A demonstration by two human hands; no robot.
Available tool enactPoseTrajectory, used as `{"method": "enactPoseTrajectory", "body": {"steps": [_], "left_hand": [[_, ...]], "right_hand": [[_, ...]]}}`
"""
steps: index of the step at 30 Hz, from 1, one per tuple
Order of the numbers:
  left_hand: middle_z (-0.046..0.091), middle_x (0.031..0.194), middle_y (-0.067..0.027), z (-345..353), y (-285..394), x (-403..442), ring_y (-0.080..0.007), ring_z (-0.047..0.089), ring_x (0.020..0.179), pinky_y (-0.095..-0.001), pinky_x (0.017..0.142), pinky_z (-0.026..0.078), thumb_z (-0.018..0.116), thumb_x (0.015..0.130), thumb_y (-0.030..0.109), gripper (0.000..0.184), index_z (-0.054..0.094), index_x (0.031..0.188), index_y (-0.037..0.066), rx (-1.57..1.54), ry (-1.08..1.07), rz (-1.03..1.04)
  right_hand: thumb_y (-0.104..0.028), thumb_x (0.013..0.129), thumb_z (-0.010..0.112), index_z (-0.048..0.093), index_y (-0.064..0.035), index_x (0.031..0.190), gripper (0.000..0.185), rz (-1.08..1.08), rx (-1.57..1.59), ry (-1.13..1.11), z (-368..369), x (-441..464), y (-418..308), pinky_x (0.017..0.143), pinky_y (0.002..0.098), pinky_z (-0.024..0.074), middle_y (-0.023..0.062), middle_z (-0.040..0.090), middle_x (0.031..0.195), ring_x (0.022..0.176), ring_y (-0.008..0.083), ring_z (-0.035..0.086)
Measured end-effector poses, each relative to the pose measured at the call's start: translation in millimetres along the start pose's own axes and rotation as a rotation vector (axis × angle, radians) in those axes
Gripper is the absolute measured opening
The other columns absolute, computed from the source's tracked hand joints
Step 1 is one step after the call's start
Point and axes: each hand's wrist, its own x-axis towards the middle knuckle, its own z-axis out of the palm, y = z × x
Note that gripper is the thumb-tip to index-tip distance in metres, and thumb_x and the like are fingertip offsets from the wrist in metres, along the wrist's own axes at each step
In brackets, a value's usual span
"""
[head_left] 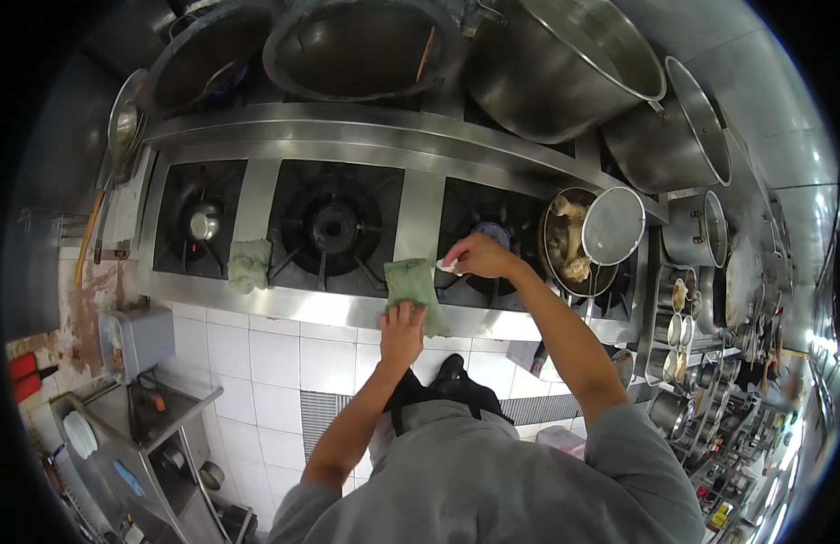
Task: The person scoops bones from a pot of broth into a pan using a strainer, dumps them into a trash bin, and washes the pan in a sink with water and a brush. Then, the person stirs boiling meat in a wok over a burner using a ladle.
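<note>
While left hand (403,334) touches cloth (412,279) at stove edge (329,308), floor (275,355) opens below.

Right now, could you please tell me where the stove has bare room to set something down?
The front ledge is bare between the crumpled cloth and the green cloth under the left hand; the burner behind that stretch holds no pot. The right is crowded: the pan and strainer sit beyond the right hand.

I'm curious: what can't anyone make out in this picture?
In the head view:
Small white item: its full shape, hidden by the right hand.
Green cloth: the part under the left hand.
Pot with bones: partly hidden by the strainer.
Large stockpot: cut off by the top edge.
</note>
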Motion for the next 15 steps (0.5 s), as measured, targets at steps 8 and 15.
{"method": "enactPoseTrajectory", "body": {"steps": [8,15], "left_hand": [[0.050,0.119,-0.0117,-12,-5,3,-0.0301,0.048,0.112,-0.0483,0.087,0.039,0.065,0.079,0.020,0.039,0.057,0.116,0.012,-0.060,-0.090,-0.095],[0.052,0.113,-0.0104,-54,-5,-49,-0.0262,0.057,0.099,-0.0423,0.082,0.045,0.062,0.086,0.020,0.032,0.058,0.116,0.010,-0.275,0.018,-0.194]], "right_hand": [[0.003,0.086,0.057,0.058,0.0028,0.111,0.025,-0.075,1.495,0.437,29,-78,-33,0.095,0.0360,0.0476,0.0123,0.062,0.108,0.103,0.0227,0.061],[-0.003,0.090,0.057,0.046,-0.0050,0.123,0.035,-0.623,1.508,0.602,-12,-54,-177,0.084,0.0331,0.0458,0.0089,0.056,0.117,0.107,0.0200,0.054]]}}
